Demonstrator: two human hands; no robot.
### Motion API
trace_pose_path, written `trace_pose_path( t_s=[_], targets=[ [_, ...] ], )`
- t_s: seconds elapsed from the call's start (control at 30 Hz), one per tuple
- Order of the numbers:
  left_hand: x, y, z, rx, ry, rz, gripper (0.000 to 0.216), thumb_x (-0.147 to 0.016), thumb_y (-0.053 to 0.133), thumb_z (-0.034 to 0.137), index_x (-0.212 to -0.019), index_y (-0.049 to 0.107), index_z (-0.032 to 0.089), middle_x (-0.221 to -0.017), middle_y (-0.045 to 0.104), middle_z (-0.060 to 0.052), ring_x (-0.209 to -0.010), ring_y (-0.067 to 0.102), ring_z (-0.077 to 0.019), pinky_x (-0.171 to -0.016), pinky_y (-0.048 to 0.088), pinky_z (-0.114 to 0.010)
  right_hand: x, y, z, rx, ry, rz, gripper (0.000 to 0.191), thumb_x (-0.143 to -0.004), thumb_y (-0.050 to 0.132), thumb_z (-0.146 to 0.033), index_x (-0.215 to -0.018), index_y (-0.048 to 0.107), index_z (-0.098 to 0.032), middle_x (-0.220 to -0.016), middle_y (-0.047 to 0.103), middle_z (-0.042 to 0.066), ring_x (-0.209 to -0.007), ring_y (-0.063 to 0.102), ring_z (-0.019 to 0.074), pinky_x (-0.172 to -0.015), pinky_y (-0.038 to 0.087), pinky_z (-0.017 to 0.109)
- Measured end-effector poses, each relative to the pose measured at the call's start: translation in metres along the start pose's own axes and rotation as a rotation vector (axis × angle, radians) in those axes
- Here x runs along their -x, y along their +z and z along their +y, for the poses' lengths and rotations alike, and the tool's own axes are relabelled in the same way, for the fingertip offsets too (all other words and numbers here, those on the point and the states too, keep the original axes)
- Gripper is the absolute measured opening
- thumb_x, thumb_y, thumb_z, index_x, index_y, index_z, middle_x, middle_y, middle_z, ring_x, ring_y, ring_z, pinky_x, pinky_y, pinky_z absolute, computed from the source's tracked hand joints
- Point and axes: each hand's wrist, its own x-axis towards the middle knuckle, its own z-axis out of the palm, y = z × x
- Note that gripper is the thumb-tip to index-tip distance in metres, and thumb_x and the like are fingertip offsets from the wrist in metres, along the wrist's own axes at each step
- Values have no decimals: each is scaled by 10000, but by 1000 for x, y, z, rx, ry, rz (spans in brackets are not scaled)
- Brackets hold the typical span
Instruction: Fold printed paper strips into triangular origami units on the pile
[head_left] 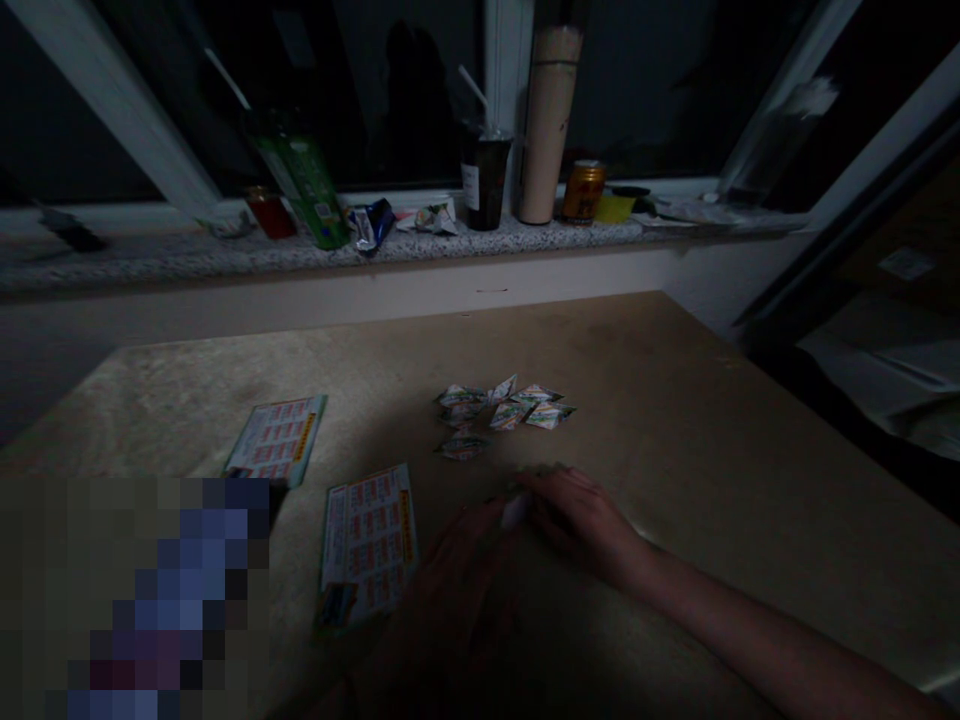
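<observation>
In the dim light, my left hand (461, 550) and my right hand (570, 510) meet low over the table. Between their fingertips is a small pale piece of paper (514, 511), which looks folded; its lower part is hard to make out in shadow. The fingers of both hands are bent in and closed on it. Just beyond my hands lies a loose group of small pointed folded papers (508, 415), with one folded paper (463, 446) slightly nearer. Beside my left hand a printed sheet or stack of cards (371, 540) lies flat.
Another printed sheet (277, 438) lies farther left on the tan table (637, 400). A blurred-out patch (135, 600) covers the lower left. Along the granite windowsill (420, 245) stand a green bottle (304, 185), a dark cup with straw (486, 180), a tall flask (550, 125) and a golden can (583, 192).
</observation>
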Motion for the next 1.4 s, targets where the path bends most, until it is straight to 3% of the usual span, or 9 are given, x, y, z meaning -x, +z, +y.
trace_pose_path(
  t_s=[0.2, 0.47, 0.73, 0.97, 1.17, 1.4],
  targets=[
    [1, 5, 0, 31, -30, -12, 547, -838, 469, 202, -1357, 297, 201, -1420, 315, -69, -1273, 312, -236, -1021, 340, -387, 0, -5, -5, -50, -92, 39, 224, -855, 487, -171, -1075, 533, -164, -844, 628, 74, -768, 553, 189, -681, 438, 316],
    [-3, 1, 0, -7, -15, -39, 536, -830, 481, 226, -1344, 334, 192, -1405, 366, -60, -1274, 321, -243, -1034, 324, -419, 0, -9, 2, -65, -59, 11, 193, -843, 518, -179, -1035, 543, -189, -913, 622, 77, -860, 549, 195, -756, 426, 331],
    [-3, 4, -2, 121, -7, -61, 614, -798, 498, 180, -1363, 260, 221, -1471, 211, -67, -1300, 283, -241, -1009, 362, -392, 0, -11, 1, -70, -105, -46, 183, -832, 536, -213, -1011, 550, -182, -841, 610, 65, -857, 538, 202, -775, 403, 348],
    [-5, 3, -2, 161, -54, -105, 636, -826, 467, 150, -1391, 181, 207, -1477, 193, -62, -1315, 255, -208, -1035, 336, -377, -1, -12, -1, 19, -120, -109, 271, -811, 564, -232, -1080, 572, -196, -892, 617, 60, -893, 524, 205, -836, 356, 379],
    [-3, 9, -7, 39, -123, -75, 602, -858, 450, 232, -1399, 191, 191, -1475, 203, -79, -1312, 263, -240, -1017, 352, -398, -2, -20, 0, 80, -111, -89, 365, -784, 622, -313, -1136, 572, -229, -924, 625, 50, -929, 533, 208, -848, 351, 378],
    [-2, 10, -12, -195, -81, -119, 631, -867, 441, 377, -1410, 213, 151, -1472, 215, -87, -1332, 186, -280, -1063, 221, -447, -1, -27, 2, 114, -93, -131, 290, -809, 602, -332, -1077, 618, -223, -915, 616, 55, -926, 520, 209, -875, 332, 392]
  ],
)
